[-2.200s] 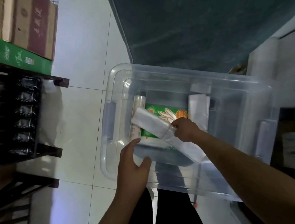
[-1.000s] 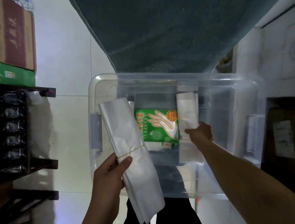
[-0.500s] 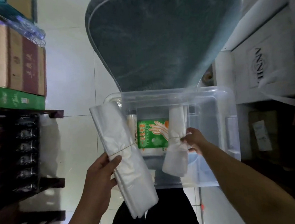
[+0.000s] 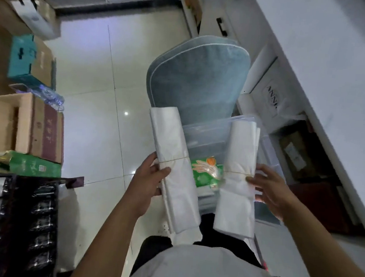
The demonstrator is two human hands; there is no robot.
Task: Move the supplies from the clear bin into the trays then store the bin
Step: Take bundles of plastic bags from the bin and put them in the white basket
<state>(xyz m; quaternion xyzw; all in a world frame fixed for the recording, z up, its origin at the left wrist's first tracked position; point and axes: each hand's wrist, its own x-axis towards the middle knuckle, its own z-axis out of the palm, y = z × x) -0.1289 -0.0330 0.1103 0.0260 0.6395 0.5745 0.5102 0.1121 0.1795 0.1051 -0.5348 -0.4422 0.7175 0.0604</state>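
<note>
My left hand [image 4: 148, 180] grips a banded bundle of white plastic bags [image 4: 173, 159], held up in front of me. In my right hand [image 4: 269, 190] is a second banded bundle of white bags [image 4: 239, 164], also lifted. Both bundles hang above the clear bin [image 4: 205, 135], which sits low on the seat of a grey-blue chair [image 4: 199, 80]. A green glove packet [image 4: 206, 172] lies inside the bin, seen between the two bundles. The rest of the bin's contents are hidden behind the bundles.
At the left a dark shelf [image 4: 25, 213] carries black trays; cardboard boxes [image 4: 27, 124] and a green box [image 4: 35, 166] sit on top. A white counter [image 4: 312, 83] runs along the right, with boxes under it. Pale floor tiles [image 4: 104, 114] lie ahead.
My right hand has lifted the second bag bundle out of the bin. Both bundles now stand raised side by side, and my view has tilted up toward the room.
</note>
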